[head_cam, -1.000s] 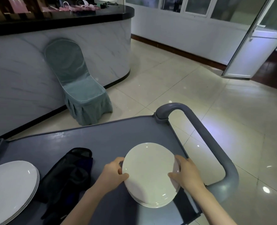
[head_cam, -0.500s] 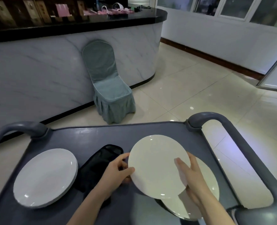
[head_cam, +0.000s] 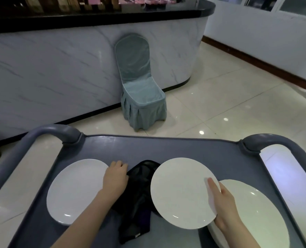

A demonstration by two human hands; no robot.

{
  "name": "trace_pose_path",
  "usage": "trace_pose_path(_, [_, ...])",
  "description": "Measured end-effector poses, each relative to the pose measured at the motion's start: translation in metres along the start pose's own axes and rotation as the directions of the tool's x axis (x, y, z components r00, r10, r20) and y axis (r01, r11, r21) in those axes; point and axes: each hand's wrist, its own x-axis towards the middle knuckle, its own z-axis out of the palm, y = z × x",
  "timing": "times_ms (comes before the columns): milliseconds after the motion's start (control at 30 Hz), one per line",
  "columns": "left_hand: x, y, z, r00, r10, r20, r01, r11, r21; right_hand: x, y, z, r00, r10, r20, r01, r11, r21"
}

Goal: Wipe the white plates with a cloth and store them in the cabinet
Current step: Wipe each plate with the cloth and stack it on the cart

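Note:
My right hand (head_cam: pixel 224 203) grips a white plate (head_cam: pixel 181 192) by its right rim, thumb on top, and holds it tilted above the grey cart top (head_cam: pixel 166 149). Below and to the right of it lies a stack of white plates (head_cam: pixel 256 213). A dark cloth (head_cam: pixel 139 190) lies crumpled in the middle of the cart. My left hand (head_cam: pixel 115 178) rests on the cloth's left edge with curled fingers; whether it holds the cloth I cannot tell. A second stack of white plates (head_cam: pixel 75 190) sits at the left.
The cart has raised grey handles at the left (head_cam: pixel 46 133) and right (head_cam: pixel 277 142). Beyond it a teal covered chair (head_cam: pixel 139 90) stands against a marble-fronted counter (head_cam: pixel 59 68) with a black top. Glossy tiled floor (head_cam: pixel 238 97) stretches to the right.
My left hand has let go of the plate and moved left onto the cloth. My right hand alone now holds the plate. The view has swung left.

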Motion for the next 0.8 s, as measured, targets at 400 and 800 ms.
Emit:
trace_pose_path(400, [0.022, -0.006, -0.009, 0.985, -0.012, 0.17, 0.074, 0.929, -0.362, 0.001, -0.007, 0.024, 1.0, -0.003, 0.005, 0.003, 0.998, -0.065])
trace_pose_path(800, [-0.034, 0.101, -0.092, 0.951, 0.29, 0.111, -0.101, 0.626, -0.774, -0.007, -0.018, 0.056, 0.998, -0.059, -0.003, 0.058, 0.993, -0.098])
